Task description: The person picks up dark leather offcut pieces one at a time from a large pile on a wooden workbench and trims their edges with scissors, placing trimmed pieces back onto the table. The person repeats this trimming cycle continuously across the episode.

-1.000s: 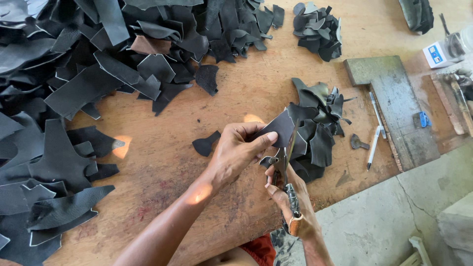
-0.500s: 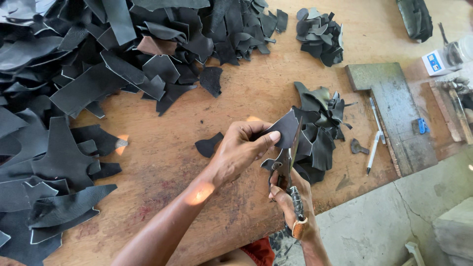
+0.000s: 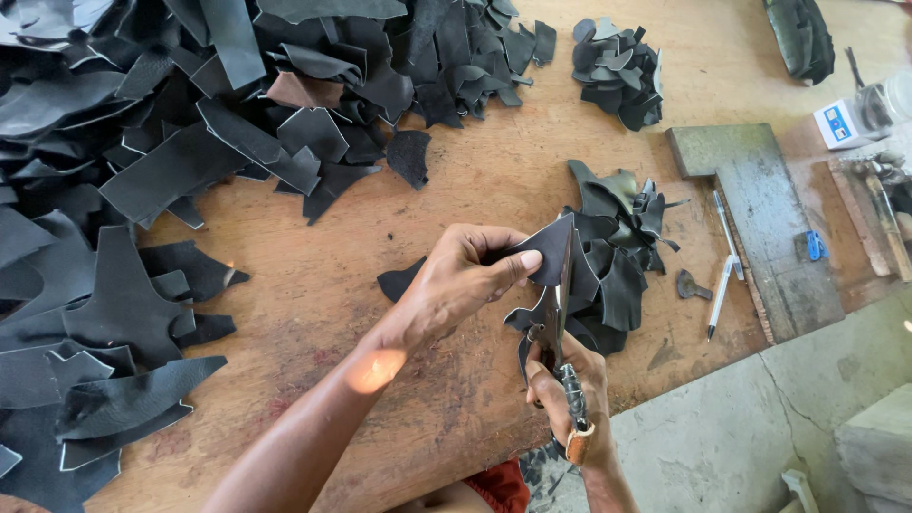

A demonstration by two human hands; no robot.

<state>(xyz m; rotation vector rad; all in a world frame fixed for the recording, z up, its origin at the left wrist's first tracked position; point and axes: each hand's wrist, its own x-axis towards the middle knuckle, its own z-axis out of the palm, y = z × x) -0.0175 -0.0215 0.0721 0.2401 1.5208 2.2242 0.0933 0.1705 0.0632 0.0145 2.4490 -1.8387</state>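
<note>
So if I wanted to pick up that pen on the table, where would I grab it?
Pinch the pen across its slim middle, coming straight down from above. It lies flat on the table, with the grey slab close along one side, so fingers fit best across it.

Centre frame, the left hand (image 3: pixel 456 285) pinches a dark leather piece (image 3: pixel 551 255) by its edge, thumb on top. Just below, the right hand (image 3: pixel 568 380) grips scissors (image 3: pixel 559 323), blades up against that piece. Behind sits a small pile of cut scraps (image 3: pixel 617 247); a big heap of black leather (image 3: pixel 142 161) fills the upper left of the wooden table (image 3: pixel 494 161).
</note>
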